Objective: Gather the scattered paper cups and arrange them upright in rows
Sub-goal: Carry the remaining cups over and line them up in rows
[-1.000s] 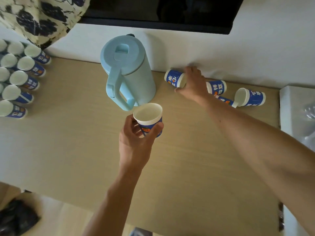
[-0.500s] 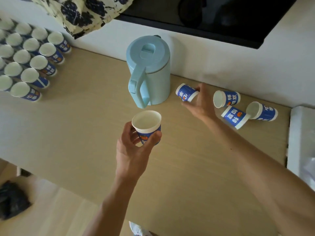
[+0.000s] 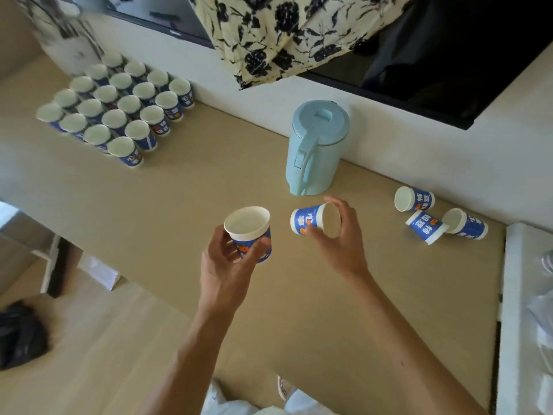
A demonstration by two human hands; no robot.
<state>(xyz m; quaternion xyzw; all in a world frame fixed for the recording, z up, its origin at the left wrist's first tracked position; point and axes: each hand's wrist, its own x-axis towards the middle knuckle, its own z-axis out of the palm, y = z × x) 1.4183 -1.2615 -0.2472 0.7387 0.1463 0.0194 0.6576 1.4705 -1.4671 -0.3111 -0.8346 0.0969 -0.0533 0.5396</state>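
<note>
My left hand (image 3: 227,265) holds an upright blue-and-white paper cup (image 3: 250,230) above the wooden table (image 3: 179,190). My right hand (image 3: 338,244) grips a second cup (image 3: 311,223) lying sideways, its mouth turned to the right, just in front of the jug. Three more cups lie tipped over at the right near the wall: one (image 3: 413,199) at the back, one (image 3: 425,227) in the middle, one (image 3: 465,224) furthest right. At the far left, several upright cups (image 3: 119,106) stand in rows.
A light blue lidded jug (image 3: 314,151) stands by the white wall behind my hands. A floral cloth (image 3: 269,34) hangs over a dark screen (image 3: 434,64). A white box (image 3: 526,295) sits at the table's right end. The floor and a dark bag (image 3: 21,336) lie left.
My right hand has lifted a tipped cup from beside the jug and drawn it back toward my left hand. The view has swung left, bringing the rows of upright cups into sight.
</note>
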